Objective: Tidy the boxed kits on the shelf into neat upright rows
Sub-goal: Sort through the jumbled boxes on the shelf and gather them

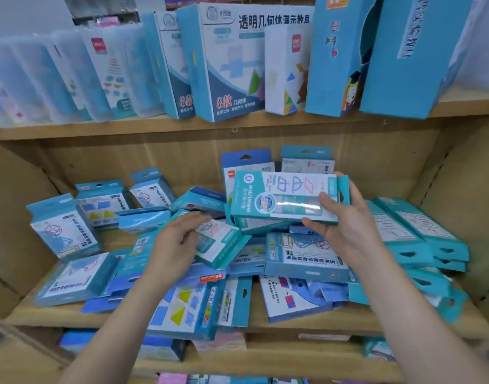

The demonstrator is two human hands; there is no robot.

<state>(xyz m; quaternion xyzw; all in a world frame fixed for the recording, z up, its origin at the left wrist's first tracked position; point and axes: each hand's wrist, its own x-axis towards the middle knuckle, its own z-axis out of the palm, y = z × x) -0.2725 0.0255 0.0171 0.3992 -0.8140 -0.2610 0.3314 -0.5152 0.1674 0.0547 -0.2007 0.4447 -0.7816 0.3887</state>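
Several teal and blue boxed kits lie in a jumbled heap on the middle wooden shelf (293, 320). My right hand (345, 217) grips one teal kit (282, 198) by its right end and holds it sideways above the heap. My left hand (176, 239) reaches into the pile with its fingers on a second teal kit (223, 242) that lies tilted; whether it grips that box is unclear. A few kits (63, 228) stand upright at the shelf's left, and two more upright kits (307, 160) stand against the back wall.
The upper shelf (154, 128) carries larger blue boxes (226, 65) and clear plastic cases (43, 79) standing in a row. More flat kits (420, 231) are stacked at the right of the middle shelf. A lower shelf (265, 358) holds further boxes.
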